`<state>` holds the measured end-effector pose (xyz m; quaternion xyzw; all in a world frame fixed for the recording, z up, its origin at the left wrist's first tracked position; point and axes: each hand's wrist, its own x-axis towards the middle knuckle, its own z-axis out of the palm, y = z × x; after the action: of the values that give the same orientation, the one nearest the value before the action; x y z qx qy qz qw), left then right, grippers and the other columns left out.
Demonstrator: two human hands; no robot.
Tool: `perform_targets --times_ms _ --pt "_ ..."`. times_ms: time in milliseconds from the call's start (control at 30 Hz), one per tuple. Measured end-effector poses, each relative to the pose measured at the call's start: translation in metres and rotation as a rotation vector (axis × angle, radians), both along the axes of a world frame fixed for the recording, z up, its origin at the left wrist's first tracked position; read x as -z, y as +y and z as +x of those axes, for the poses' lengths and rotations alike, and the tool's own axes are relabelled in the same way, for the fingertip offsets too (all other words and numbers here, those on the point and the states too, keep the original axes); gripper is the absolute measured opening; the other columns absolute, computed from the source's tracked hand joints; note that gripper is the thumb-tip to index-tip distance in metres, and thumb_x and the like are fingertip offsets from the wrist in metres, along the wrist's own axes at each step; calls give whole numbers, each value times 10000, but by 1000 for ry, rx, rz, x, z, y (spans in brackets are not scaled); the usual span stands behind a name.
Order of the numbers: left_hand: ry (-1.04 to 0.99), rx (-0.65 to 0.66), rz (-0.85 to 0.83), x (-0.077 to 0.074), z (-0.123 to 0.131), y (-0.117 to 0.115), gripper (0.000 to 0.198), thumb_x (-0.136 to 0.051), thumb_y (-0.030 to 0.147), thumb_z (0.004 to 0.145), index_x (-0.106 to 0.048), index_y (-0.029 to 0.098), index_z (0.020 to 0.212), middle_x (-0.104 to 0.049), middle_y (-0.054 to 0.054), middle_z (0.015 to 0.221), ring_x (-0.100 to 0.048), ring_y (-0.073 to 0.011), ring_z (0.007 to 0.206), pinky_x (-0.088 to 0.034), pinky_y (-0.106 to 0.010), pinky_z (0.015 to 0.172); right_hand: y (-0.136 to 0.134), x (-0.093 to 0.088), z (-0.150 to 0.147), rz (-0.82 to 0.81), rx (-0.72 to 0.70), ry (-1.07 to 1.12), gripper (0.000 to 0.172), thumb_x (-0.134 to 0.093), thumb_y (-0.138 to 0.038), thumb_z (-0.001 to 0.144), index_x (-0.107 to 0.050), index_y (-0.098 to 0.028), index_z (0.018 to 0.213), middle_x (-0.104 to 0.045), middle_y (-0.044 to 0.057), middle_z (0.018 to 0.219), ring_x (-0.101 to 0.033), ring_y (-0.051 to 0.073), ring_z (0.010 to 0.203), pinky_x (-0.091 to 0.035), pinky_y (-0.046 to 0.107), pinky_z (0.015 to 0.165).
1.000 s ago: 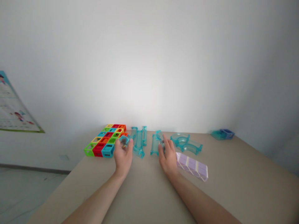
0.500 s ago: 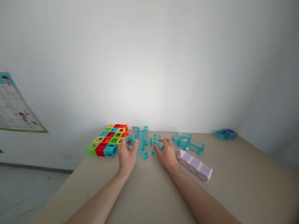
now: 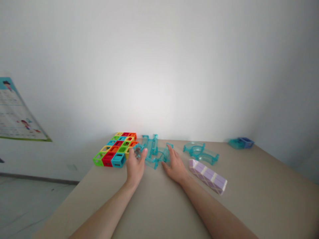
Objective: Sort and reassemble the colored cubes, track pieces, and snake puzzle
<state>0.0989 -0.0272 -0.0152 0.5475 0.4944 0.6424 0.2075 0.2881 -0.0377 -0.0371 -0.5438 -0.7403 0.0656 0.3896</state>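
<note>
My left hand [image 3: 135, 167] rests on the table by the blocks, its thumb and fingers spread around part of a clear blue curved track piece [image 3: 151, 163]. Whether it grips that piece I cannot tell for sure. Beyond it lie straight clear blue track pieces [image 3: 150, 147], side by side. My right hand [image 3: 175, 168] has its fingers stretched out against the right side of another clear blue track piece [image 3: 163, 154], which sits close beside the others. The fingers partly cover that piece.
Joined coloured cube blocks [image 3: 114, 149] lie at the left. Curved clear blue track pieces [image 3: 200, 153] and a lilac patterned bar [image 3: 208, 176] lie to the right. A blue container [image 3: 246, 142] stands in the far right corner by the wall. A poster [image 3: 20, 113] hangs left.
My right hand has shifted slightly left, and the clear blue track piece beside it has moved left, closer to the straight pieces. My left hand has barely moved.
</note>
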Motion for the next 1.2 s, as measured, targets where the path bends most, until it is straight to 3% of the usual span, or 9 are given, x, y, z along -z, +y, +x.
perform_targets --times_ms 233,400,533,633,767,867,933,1100,1200 --pt "-58 77 -101 -3 2 -1 399 -611 545 797 -446 198 904 -626 -33 893 -481 -48 344 -383 -195 310 -12 -18 -3 156 28 -62 706 -595 -229 759 -327 -141 1406 -466 186 1319 -423 330 1237 -373 528 1019" --pt "-148 118 -102 -8 6 -4 423 -622 536 792 -373 222 928 -609 -11 893 -492 -51 318 -378 -189 277 -29 -34 -13 317 -232 -194 558 -577 -232 818 -433 -186 1355 -544 143 1212 -503 293 1106 -416 480 936" --pt "-197 217 -107 -13 9 -8 483 -655 509 774 -368 232 1046 -622 -5 898 -514 -67 313 -425 -210 294 -28 -30 -20 361 -254 -189 375 -553 -285 901 -519 -189 1263 -618 120 1101 -572 252 1011 -455 424 865" --pt "-190 350 -180 -14 13 -13 500 -642 503 786 -393 215 1109 -644 2 826 -570 -105 353 -486 -237 344 -22 -21 -19 364 -184 -56 260 -503 -271 943 -565 -187 1182 -663 93 995 -625 203 915 -497 339 796" --pt "-177 657 -316 -6 23 -22 508 -620 479 808 -448 171 1174 -683 -28 793 -688 -178 570 -590 -307 530 -16 -14 -17 349 -88 114 183 -500 -251 946 -611 -185 1076 -689 52 878 -654 150 749 -516 247 695" --pt "-132 808 -372 1 29 -25 384 -572 476 835 -517 164 1052 -692 -36 751 -706 -204 653 -597 -326 585 -18 -16 -17 355 -52 129 180 -504 -257 943 -622 -176 1053 -703 57 868 -658 156 739 -514 251 702" --pt "-132 798 -389 3 29 -25 322 -545 486 842 -533 174 919 -685 -28 707 -698 -201 614 -586 -320 556 -22 -19 -17 347 -64 101 207 -499 -261 941 -619 -177 1087 -704 58 867 -654 163 755 -510 262 720" --pt "-264 588 -417 -4 23 -18 328 -526 520 816 -457 201 777 -653 10 638 -646 -170 467 -520 -279 432 -23 -25 -7 311 -132 76 381 -487 -280 914 -492 -183 1282 -656 65 963 -602 182 853 -489 311 806" --pt "-253 499 -445 -8 19 -17 341 -513 537 800 -419 212 762 -613 36 579 -597 -157 381 -459 -251 352 -13 -24 12 327 112 89 344 -458 -287 908 -513 -159 1222 -630 82 970 -572 210 896 -464 347 832"
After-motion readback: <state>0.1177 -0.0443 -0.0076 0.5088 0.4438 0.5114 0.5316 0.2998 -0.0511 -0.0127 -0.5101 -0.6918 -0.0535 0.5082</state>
